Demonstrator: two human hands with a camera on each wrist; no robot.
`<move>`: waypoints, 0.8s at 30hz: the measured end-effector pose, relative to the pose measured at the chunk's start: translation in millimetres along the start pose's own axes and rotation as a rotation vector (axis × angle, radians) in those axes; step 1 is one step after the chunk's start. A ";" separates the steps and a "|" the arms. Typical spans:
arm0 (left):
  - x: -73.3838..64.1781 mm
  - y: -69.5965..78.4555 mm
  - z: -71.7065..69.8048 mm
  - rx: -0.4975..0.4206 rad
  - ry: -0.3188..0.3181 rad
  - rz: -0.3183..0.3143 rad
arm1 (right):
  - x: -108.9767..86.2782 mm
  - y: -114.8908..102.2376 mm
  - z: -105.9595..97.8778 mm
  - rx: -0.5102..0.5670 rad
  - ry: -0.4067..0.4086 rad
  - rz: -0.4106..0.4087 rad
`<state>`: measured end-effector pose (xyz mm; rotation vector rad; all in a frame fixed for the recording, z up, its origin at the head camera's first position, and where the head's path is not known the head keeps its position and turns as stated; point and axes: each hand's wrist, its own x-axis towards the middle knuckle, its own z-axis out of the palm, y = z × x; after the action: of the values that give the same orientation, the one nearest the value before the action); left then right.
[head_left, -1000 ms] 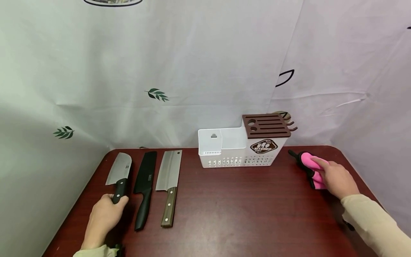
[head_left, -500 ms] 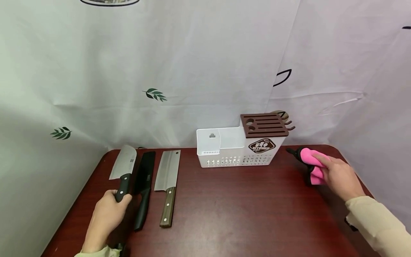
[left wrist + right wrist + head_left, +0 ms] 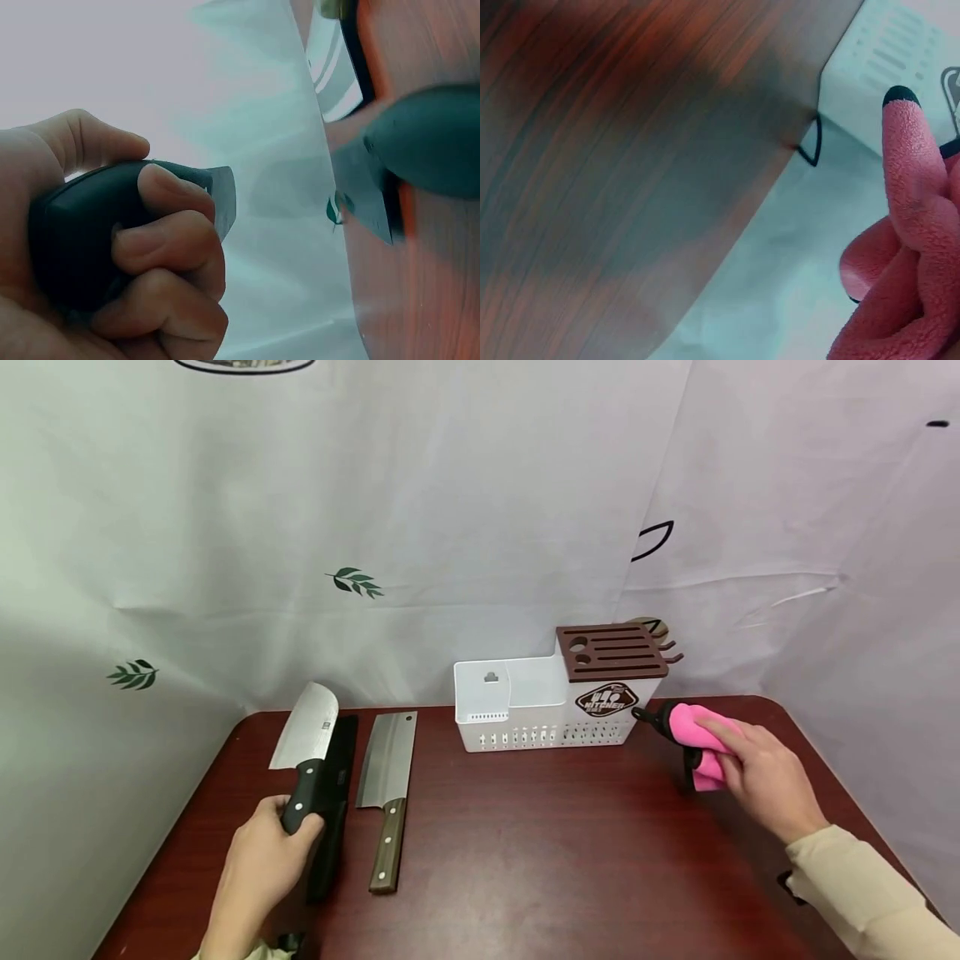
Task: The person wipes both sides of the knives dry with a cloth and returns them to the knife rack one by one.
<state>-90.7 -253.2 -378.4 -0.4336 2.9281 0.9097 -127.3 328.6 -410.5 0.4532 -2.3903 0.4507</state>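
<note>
I see left hand [image 3: 262, 857], fingers curled round black-handled knife [image 3: 312, 743], well left of white rack [image 3: 534, 717]; right hand [image 3: 772, 781], fingers gripping black-trimmed pink cloth [image 3: 697, 728], near that rack's right end.

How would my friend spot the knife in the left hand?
Find the dark red table, then the left hand at its left side. It grips the knife. Unlike the all-black knife and brown-handled knife, it has a silver blade and black handle.
</note>
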 end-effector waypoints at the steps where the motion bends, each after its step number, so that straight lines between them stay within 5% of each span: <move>1: -0.7 1.6 0.7 0.002 0.006 0.008 | 0.3 -2.3 0.5 0.004 0.012 -0.005; 24: -22.8 40.8 16.8 0.000 0.057 0.187 | 15.2 -61.9 13.2 0.132 0.201 -0.149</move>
<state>-80.9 -206.0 -367.1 -0.1911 3.0616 0.9317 -119.0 265.3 -397.7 0.6111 -2.1252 0.5611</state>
